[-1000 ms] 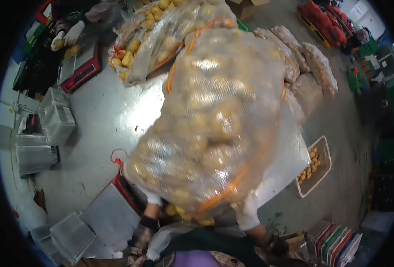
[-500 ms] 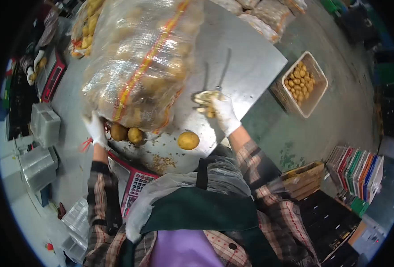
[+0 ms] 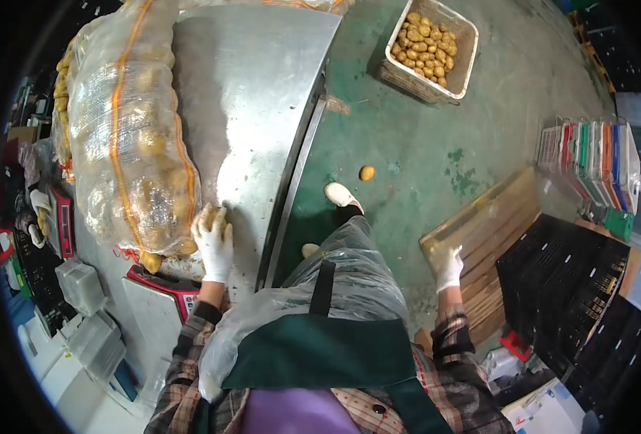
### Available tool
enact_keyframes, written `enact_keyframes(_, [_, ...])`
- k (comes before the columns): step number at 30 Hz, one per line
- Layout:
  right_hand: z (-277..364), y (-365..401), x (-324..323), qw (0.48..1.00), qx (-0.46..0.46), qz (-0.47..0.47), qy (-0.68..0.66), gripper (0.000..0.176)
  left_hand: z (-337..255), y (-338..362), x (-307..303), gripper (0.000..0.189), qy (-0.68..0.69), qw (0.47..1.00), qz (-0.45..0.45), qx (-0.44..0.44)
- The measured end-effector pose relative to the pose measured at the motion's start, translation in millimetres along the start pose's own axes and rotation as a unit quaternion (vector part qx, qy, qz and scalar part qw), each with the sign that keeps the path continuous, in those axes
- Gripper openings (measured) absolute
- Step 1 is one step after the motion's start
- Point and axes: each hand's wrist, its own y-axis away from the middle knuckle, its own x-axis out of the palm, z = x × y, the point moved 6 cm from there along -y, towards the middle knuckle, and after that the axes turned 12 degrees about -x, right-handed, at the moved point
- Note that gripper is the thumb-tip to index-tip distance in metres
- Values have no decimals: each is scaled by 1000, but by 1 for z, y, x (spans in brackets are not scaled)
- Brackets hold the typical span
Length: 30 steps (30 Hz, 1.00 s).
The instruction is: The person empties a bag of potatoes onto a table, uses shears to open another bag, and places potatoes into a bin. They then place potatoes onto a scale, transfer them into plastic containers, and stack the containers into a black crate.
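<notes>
My left hand (image 3: 214, 244), in a white glove with soiled fingertips, rests at the near corner of a large plastic-wrapped bag of potatoes (image 3: 143, 155) on the metal table (image 3: 262, 87). Its fingers are stretched out and slightly apart. Just left of it, a loose potato (image 3: 150, 261) pokes out from under the bag's near end. Out to the right, my gloved right hand (image 3: 447, 266) is over a wooden pallet-like board (image 3: 490, 246); motion blurs its fingers, and no held thing can be made out.
Another potato (image 3: 367, 173) lies on the green floor near my shoe (image 3: 340, 194). A white crate of potatoes (image 3: 472, 54) stands beyond. A red scale (image 3: 165, 286) adjoins the table, with clear plastic boxes (image 3: 81, 286) to its left. Black crates (image 3: 563, 278) and coloured baskets (image 3: 588, 163) stand right.
My view has swung to the right. My right hand has left the tabletop, where a thin dark tool showed beside it, for the wooden board. My left hand has moved to the bag's right corner.
</notes>
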Motion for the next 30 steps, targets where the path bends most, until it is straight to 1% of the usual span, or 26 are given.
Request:
enact_keyframes(1, [-2,7,-17,997,47,-53,15,39,0,-7,-1,47,-16,1000,-3,8])
enact_keyframes(3, [5,21,-28,987,49,-93,124,37,-1,-20,-3,45,-63,998,-23,3])
enact_keyframes(6, [-1,-9,-31,984,92,-61,142,35,-13,-28,0,47,-137,989,-34,-32])
enact_keyframes(9, [-11,-76,-23,991,102,11,91,30,-31,-27,-13,52,-155,982,-97,-43])
enact_keyframes(10, [28,-67,29,978,71,5,197,23,-33,-24,-19,54,-161,977,-137,-42])
enact_keyframes(11, [41,-80,49,975,67,28,209,21,-34,-20,-23,56,-156,974,-155,-56])
enact_keyframes(13, [61,-98,72,967,60,70,237,17,-39,-6,-31,58,-142,966,-192,-97])
enact_keyframes(14, [72,-102,80,959,63,75,267,16,-46,2,-32,60,-136,968,-186,-97])
enact_keyframes(17, [81,-108,77,943,60,83,318,16,-74,22,-20,59,-111,975,-167,-92])
enact_keyframes(18, [75,-111,62,947,54,85,306,14,-81,28,-5,58,-111,977,-149,-108])
enact_keyframes(19, [80,-104,50,937,6,96,336,13,-103,24,2,58,-59,984,-156,-62])
enact_keyframes(21, [92,-105,40,908,-106,110,390,10,-133,23,37,57,0,990,-137,-27])
enact_keyframes(23, [105,-103,29,910,-10,54,411,10,-171,11,72,55,57,997,-59,-7])
enact_keyframes(24, [112,-100,25,904,42,31,424,10,-187,6,91,55,67,997,-19,-16])
enact_keyframes(26, [137,-113,24,864,24,42,501,10,-208,-4,136,52,77,995,42,-38])
enact_keyframes(27, [147,-129,20,843,12,49,536,11,-210,-4,167,49,90,991,68,-66])
enact_keyframes(29, [154,-177,-13,820,-23,73,567,15,-202,4,242,48,134,970,127,-156])
enact_keyframes(30, [172,-183,3,815,-41,68,574,18,-199,8,281,49,140,953,171,-209])
